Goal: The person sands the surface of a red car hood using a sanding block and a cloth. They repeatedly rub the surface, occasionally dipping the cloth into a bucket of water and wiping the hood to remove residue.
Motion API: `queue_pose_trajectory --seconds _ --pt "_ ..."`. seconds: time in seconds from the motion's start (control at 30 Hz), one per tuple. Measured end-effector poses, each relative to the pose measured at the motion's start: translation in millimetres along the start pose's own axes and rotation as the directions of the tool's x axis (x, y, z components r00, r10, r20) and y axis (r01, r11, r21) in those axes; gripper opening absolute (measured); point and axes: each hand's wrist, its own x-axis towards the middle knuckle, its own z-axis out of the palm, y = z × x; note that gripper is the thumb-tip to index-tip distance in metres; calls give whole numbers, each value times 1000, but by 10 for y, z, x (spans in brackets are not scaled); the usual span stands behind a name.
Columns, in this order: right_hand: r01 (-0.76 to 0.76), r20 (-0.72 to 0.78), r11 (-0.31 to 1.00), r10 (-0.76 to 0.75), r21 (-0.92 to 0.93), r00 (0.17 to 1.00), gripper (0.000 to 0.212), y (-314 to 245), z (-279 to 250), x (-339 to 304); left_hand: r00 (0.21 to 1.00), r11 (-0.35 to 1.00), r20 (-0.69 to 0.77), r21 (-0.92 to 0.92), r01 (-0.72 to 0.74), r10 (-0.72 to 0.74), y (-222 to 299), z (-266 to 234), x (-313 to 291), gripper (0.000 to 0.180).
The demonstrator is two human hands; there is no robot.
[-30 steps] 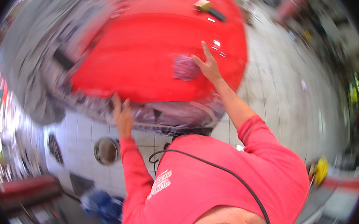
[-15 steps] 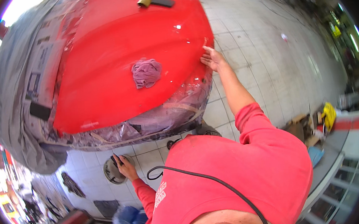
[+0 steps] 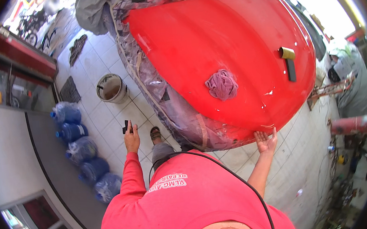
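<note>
A glossy red car hood (image 3: 229, 33) fills the upper middle, with purplish masking plastic (image 3: 179, 110) along its near side. At the hood's near right edge is my right hand (image 3: 266, 142), palm up, fingers spread and holding nothing. My left hand (image 3: 131, 141) is raised over the tiled floor, gripping a small black block (image 3: 126, 126) whose exact kind is unclear. A crumpled purple cloth (image 3: 222, 85) lies on the hood. Farther right on the paint rest a black sanding block (image 3: 291, 70) and a curled piece of gold sandpaper (image 3: 287, 53).
A bucket (image 3: 123, 94) stands on the floor left of the car. Several blue water jugs (image 3: 70, 132) line the left wall. A dark mat (image 3: 69, 90) and a rag (image 3: 77, 49) lie beyond them. Clutter and a red cylinder (image 3: 354, 124) are at the right.
My view has swung left, so the car now sits farther right and the bucket and jugs show fully. My right hand stays by the hood edge; the left still grips the black block.
</note>
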Motion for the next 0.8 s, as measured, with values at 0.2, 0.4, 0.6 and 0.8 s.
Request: queue_pose_trajectory --seconds 0.2,0.4,0.6,0.8 --pt "78 -66 996 -75 45 995 78 34 100 192 998 998 16 -40 58 -57 -20 306 -340 56" --pt "72 37 996 -70 -48 997 59 51 95 220 989 989 -77 -93 117 -124 -61 71 -385 54" --pt "120 35 982 -116 -147 993 57 41 -71 175 892 702 112 -578 416 -438 413 -79 -67 49" --pt "194 229 728 -52 -658 972 55 -219 -15 -435 999 880 -30 -475 2 -19 1077 -191 413 54"
